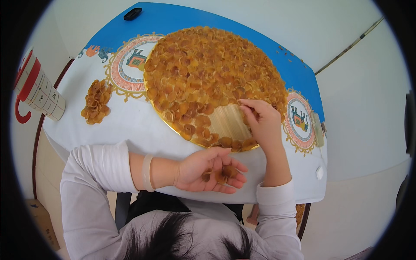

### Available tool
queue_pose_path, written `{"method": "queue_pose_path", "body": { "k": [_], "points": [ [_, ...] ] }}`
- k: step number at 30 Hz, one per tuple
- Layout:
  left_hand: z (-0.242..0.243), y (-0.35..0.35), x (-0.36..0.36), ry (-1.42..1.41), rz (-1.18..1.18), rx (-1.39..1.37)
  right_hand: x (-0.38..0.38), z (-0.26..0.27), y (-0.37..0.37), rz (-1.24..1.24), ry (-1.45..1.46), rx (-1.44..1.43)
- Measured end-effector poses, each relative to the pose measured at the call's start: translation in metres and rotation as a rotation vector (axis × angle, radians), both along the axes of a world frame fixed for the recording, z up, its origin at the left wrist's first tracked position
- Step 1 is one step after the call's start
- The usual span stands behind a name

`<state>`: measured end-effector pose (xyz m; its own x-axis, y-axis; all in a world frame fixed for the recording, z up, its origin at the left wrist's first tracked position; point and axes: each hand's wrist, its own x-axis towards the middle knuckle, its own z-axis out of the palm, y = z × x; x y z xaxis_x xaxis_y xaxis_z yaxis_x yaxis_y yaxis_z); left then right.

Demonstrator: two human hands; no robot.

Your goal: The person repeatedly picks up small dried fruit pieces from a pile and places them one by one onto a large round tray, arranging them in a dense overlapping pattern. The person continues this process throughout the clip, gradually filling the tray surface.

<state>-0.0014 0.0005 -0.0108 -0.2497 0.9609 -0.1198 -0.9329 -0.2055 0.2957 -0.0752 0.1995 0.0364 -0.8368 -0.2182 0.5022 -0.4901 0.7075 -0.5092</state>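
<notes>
A large round tray (229,120) is layered with overlapping thin, amber-brown dried slices (208,65); one bare patch near its front shows a pale, streaked surface. My right hand (265,120) reaches over the right side of that patch. Its thumb and forefinger meet at the slices along the patch's upper edge, and whether a slice is between them is hard to tell. Palm up in front of the tray, my left hand (208,170) cradles a few loose slices (226,174), its fingers slightly curled. A pale bangle (148,172) circles my left wrist.
Left of the tray lies a pile of slices (97,102). A tumbler with a red lid and handle (42,87) stands at the left edge. The patterned tablecloth (130,126) also bears a black object (132,14) at the back and a small white object (320,172) at right.
</notes>
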Motion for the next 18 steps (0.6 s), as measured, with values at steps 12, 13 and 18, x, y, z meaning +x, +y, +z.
{"method": "queue_pose_path", "body": {
  "k": [12, 13, 18],
  "points": [
    [0.011, 0.004, 0.001, -0.054, 0.179, 0.049, 0.022, 0.04, 0.026, 0.63, -0.844, -0.099],
    [0.01, 0.003, 0.001, -0.045, 0.177, 0.057, 0.02, 0.041, 0.026, 0.664, -0.84, -0.049],
    [0.01, 0.004, 0.001, -0.028, 0.18, 0.084, 0.021, 0.035, 0.027, 0.751, -0.85, -0.047]
  ]
}}
